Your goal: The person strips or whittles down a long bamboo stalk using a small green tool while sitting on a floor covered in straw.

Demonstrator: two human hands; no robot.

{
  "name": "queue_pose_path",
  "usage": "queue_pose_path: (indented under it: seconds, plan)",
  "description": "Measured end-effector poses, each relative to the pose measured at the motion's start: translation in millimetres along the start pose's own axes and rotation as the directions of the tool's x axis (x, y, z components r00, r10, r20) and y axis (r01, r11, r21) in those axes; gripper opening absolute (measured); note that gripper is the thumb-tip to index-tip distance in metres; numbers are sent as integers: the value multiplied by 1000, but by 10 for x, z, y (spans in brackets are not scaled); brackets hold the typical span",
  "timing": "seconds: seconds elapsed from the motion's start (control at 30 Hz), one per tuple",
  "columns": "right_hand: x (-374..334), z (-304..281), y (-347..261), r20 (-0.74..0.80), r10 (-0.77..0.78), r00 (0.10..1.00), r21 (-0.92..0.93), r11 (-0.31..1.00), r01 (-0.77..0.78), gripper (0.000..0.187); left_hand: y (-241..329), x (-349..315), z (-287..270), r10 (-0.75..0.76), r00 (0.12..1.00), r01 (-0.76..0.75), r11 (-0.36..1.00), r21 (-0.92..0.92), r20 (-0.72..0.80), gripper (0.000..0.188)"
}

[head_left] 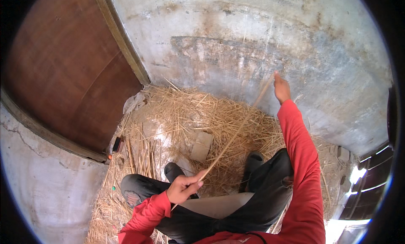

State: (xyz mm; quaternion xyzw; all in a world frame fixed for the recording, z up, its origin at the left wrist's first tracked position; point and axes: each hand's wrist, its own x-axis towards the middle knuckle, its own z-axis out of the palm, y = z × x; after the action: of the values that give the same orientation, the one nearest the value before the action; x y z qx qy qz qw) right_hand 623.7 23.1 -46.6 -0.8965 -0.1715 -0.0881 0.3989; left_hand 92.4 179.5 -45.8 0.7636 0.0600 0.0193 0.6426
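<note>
A long, thin, straw-coloured stalk [228, 146] runs slantwise in front of me, from my lap up toward the wall. My left hand [184, 188], above my left thigh, is closed around its lower part, and a short end sticks out below the fist. With the arm stretched forward, my right hand [282, 90] pinches the far end near the wall. The stalk looks wider and flatter by those fingers, slightly blurred; whether a loose strip lies along it there, I cannot tell.
Loose straw [198, 105] covers the floor around my feet. A flat pale block [202, 146] lies between them. A stained plaster wall [236, 45] rises ahead, a brown door [67, 67] stands at left, and longer stalks [145, 153] lie beside my left foot.
</note>
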Motion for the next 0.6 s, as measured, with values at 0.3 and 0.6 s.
queue_pose_path:
  seconds: [0.3, 0.6]
  plan:
    - [-672, -399, -618, 345, 69, 936, 648, 704, -291, 56, -67, -233, 103, -96, 989, 52, 940, -336, -115, 48]
    - [-1734, -180, -1505, 505, -474, 721, 651, 758, 43, 25, 413, 388, 242, -13, 983, -49, 941, -333, -184, 47]
